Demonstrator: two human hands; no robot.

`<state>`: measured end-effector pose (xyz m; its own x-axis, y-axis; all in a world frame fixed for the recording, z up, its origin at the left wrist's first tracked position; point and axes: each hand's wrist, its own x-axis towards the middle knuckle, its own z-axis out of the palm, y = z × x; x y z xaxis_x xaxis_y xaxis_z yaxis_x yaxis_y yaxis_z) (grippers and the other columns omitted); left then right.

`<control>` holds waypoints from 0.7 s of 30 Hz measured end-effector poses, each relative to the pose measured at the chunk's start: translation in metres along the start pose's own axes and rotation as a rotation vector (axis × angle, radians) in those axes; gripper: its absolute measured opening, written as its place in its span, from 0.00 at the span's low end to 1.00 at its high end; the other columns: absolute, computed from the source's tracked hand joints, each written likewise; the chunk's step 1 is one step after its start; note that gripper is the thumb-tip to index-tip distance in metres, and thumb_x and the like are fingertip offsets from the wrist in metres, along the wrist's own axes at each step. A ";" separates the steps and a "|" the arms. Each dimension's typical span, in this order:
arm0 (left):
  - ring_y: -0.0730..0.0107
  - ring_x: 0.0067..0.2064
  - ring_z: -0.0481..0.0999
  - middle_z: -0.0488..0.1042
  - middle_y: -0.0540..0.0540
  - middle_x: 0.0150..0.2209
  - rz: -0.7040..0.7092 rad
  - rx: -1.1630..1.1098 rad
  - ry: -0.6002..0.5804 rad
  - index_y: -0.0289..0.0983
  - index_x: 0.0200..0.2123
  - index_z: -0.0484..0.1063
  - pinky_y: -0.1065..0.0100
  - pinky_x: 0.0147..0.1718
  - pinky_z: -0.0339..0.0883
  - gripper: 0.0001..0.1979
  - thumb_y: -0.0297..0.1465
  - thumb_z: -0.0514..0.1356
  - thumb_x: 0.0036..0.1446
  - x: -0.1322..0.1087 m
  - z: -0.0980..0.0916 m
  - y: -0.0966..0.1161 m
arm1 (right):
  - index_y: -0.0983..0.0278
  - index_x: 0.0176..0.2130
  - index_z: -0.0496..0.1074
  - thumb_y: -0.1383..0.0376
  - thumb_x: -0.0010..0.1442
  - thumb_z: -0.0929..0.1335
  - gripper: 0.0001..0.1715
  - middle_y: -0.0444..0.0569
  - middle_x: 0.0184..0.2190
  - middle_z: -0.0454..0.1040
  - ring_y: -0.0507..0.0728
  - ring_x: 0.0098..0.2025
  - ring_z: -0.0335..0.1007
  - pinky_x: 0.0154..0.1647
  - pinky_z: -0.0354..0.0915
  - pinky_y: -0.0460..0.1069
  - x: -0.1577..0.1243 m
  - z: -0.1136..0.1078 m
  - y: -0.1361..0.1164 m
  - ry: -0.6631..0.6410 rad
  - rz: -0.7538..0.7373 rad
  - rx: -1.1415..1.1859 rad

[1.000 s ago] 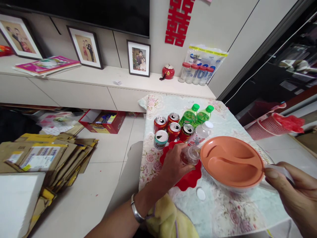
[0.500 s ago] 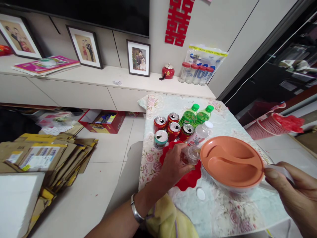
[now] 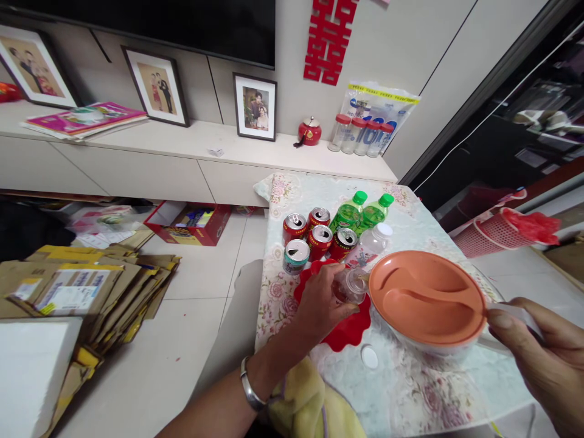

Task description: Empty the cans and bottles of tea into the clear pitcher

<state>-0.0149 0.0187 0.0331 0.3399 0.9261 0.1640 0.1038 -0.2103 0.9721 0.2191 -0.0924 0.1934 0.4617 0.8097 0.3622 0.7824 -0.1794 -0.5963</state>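
Note:
My left hand [image 3: 322,298] is closed round a clear, uncapped bottle [image 3: 352,286] above a red wavy-edged plate [image 3: 342,334]. My right hand [image 3: 542,340] grips the pale handle of a pitcher with an orange lid [image 3: 429,298]. The pitcher is tilted to the left, its spout side right at the bottle's mouth. Something brownish shows at that spot; whether liquid is flowing I cannot tell. On the cloth in front of the plate lies a white bottle cap [image 3: 369,357]. Just behind the held bottle stands another clear bottle [image 3: 371,246] with a white cap.
Several opened drink cans [image 3: 320,240] and two green-capped bottles [image 3: 376,213] stand at the back of the flowered tablecloth [image 3: 292,188]. A yellow cloth [image 3: 314,401] is at the near edge. Flattened cardboard [image 3: 109,292] lies on the left floor; a pink basket [image 3: 486,231] stands right.

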 end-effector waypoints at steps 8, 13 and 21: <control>0.47 0.61 0.77 0.76 0.42 0.61 -0.017 0.027 0.003 0.44 0.57 0.69 0.44 0.61 0.70 0.34 0.30 0.75 0.48 0.000 0.000 0.001 | 0.59 0.23 0.74 0.44 0.49 0.74 0.23 0.43 0.22 0.64 0.52 0.23 0.58 0.22 0.54 0.46 0.000 -0.001 0.002 0.006 0.018 -0.016; 0.47 0.60 0.77 0.76 0.42 0.60 0.002 0.029 0.002 0.44 0.57 0.68 0.45 0.61 0.71 0.34 0.28 0.74 0.47 0.000 -0.001 0.003 | 0.56 0.26 0.74 0.40 0.55 0.71 0.24 0.44 0.25 0.65 0.55 0.28 0.58 0.27 0.56 0.49 -0.006 0.000 0.002 -0.015 0.081 -0.024; 0.46 0.62 0.76 0.75 0.41 0.61 -0.005 0.025 -0.001 0.43 0.58 0.68 0.44 0.62 0.69 0.34 0.28 0.74 0.48 0.000 -0.001 0.003 | 0.59 0.22 0.73 0.43 0.51 0.73 0.24 0.43 0.22 0.63 0.53 0.24 0.57 0.23 0.54 0.48 -0.002 -0.002 0.002 -0.009 0.018 -0.041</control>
<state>-0.0157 0.0182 0.0361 0.3406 0.9268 0.1585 0.1289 -0.2130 0.9685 0.2204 -0.0952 0.1927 0.4718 0.8113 0.3452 0.7906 -0.2160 -0.5730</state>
